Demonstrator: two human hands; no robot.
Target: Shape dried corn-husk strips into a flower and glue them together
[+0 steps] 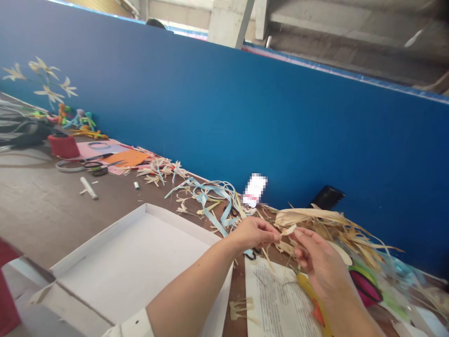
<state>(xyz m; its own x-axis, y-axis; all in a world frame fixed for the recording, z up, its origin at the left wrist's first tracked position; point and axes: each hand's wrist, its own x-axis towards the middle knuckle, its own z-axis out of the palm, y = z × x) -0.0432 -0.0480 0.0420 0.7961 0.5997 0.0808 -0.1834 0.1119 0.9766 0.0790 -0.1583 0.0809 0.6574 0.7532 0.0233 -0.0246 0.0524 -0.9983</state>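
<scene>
A small, pale, petal-shaped piece of dried husk (pixel 289 230) is pinched between the fingertips of both hands. My left hand (pixel 255 231) grips its left end with thumb and fingers together. From the right, my right hand (pixel 318 257) holds the other end, its remaining fingers curled. Below the right hand lies a yellow glue gun (pixel 313 299) with an orange trigger, partly covered by the wrist. It rests on a printed sheet of paper (pixel 275 299). Just behind the hands is a heap of dried corn husks (pixel 315 219).
A shallow white box (pixel 140 257) lies under the left forearm. Light-blue ribbons (pixel 210 201), a lit phone (pixel 255 189) and a black object (pixel 328 196) line the blue partition (pixel 196 117). Scissors (pixel 100 167), a red spool (pixel 63 146) and husk flowers (pixel 49 86) are farther left.
</scene>
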